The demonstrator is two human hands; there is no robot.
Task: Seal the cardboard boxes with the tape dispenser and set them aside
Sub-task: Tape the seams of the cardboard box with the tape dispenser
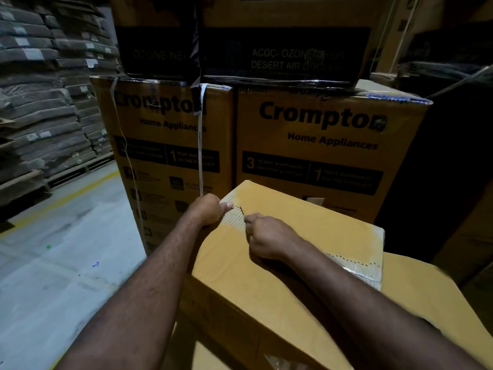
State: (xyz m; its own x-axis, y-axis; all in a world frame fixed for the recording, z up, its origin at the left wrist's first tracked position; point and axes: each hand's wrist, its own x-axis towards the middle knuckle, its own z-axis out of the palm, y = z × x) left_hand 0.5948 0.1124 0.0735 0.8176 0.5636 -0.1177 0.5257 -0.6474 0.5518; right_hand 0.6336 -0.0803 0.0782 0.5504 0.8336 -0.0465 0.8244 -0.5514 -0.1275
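Note:
A plain brown cardboard box (306,231) lies tilted on top of another box (426,303) in front of me. A strip of pale tape (234,214) with dark marks runs over its far left corner. My left hand (208,212) grips that corner, fingers curled on the tape. My right hand (266,236) rests on the box top right beside it and pinches the tape's edge. More tape (354,265) covers the box's right end. No tape dispenser is in view.
Tall printed appliance cartons (320,145) stand stacked directly behind the box, with white straps (200,145) hanging down them. Piles of flat wrapped goods on pallets (45,116) fill the left. Grey floor with a yellow line (66,198) lies at the left.

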